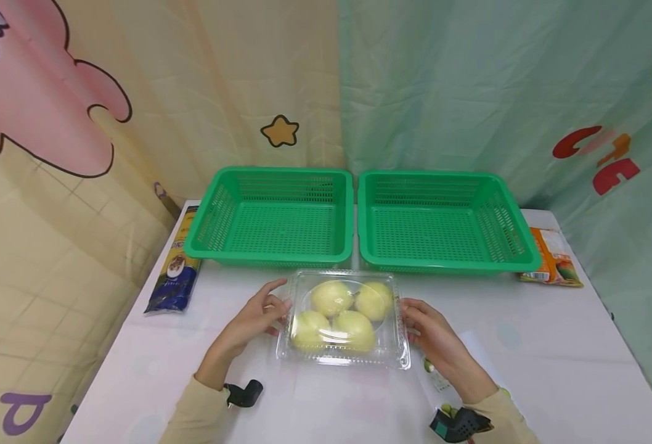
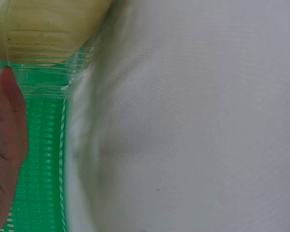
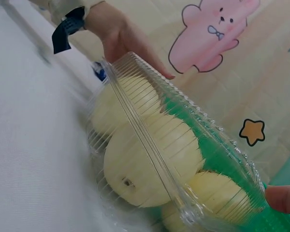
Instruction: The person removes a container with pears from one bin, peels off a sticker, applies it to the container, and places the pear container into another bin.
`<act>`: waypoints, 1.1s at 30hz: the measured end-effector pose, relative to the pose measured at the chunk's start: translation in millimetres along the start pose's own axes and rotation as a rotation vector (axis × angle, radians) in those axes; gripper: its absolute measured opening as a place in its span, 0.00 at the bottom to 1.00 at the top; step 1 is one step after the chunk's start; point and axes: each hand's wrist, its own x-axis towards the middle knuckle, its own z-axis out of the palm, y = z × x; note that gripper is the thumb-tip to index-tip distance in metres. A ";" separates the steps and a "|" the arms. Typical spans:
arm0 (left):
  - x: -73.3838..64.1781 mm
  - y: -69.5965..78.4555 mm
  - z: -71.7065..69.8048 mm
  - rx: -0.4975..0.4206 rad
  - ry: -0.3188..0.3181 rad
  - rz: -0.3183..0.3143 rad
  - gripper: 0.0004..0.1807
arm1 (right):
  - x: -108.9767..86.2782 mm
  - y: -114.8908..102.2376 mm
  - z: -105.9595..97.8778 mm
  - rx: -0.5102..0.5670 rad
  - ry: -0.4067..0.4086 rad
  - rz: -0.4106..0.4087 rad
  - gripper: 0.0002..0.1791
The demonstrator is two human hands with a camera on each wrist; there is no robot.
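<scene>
A clear plastic clamshell box [image 1: 381, 351] with several round, pale yellow fruits [image 1: 354, 331] inside lies between the two hands in the head view. Its lid is closed over them. The left hand [image 1: 256, 317] holds the box's left side, thumb at the edge and index finger reaching along it. At the opposite side, the right hand [image 1: 434, 333] grips the rim with its fingertips. In the right wrist view, ribbed walls of the box [image 3: 150, 159] show the fruits through them, and the right thumb [image 3: 282, 198] is at the near end.
Two green plastic baskets [image 1: 270, 258] [image 1: 448, 266] stand side by side behind the box. A blue and yellow packet [image 1: 173, 280] lies at left, an orange and white packet [image 1: 556, 259] at right. A printed sheet or bag [image 1: 439, 379] is partly under the right forearm.
</scene>
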 end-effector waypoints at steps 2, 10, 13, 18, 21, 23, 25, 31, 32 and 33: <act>-0.9 -1.2 0.2 0.007 -0.014 0.006 0.42 | -0.1 0.1 0.2 -0.009 0.001 -0.001 0.27; -3.1 -2.1 -0.4 -0.005 -0.080 0.045 0.49 | -0.7 0.9 -0.1 -0.025 0.003 -0.005 0.29; -3.2 -1.6 0.4 -0.007 -0.100 0.048 0.51 | -1.1 1.4 -0.6 -0.030 -0.004 -0.008 0.30; -1.4 1.2 4.4 0.006 -0.037 -0.003 0.50 | -2.1 1.3 -1.1 -0.037 -0.026 -0.020 0.31; 0.3 1.9 7.0 0.010 0.008 -0.029 0.47 | -2.4 0.8 -1.5 -0.041 -0.033 -0.026 0.31; 1.2 1.7 9.0 0.005 0.030 -0.031 0.46 | -2.8 0.2 -1.4 -0.051 -0.029 -0.030 0.31; 2.3 0.5 10.2 0.000 0.047 -0.030 0.45 | -3.1 0.0 -1.3 -0.061 -0.014 -0.034 0.31; 3.6 -2.3 12.8 -0.019 0.073 -0.033 0.42 | -6.5 -3.1 -3.5 -0.123 0.016 -0.039 0.31; 3.6 -2.1 12.7 -0.020 0.076 -0.033 0.42 | -6.9 -3.8 -3.9 -0.134 0.018 -0.042 0.31; 3.5 -1.9 12.4 -0.021 0.080 -0.032 0.42 | -7.0 -4.0 -4.4 -0.148 0.020 -0.047 0.31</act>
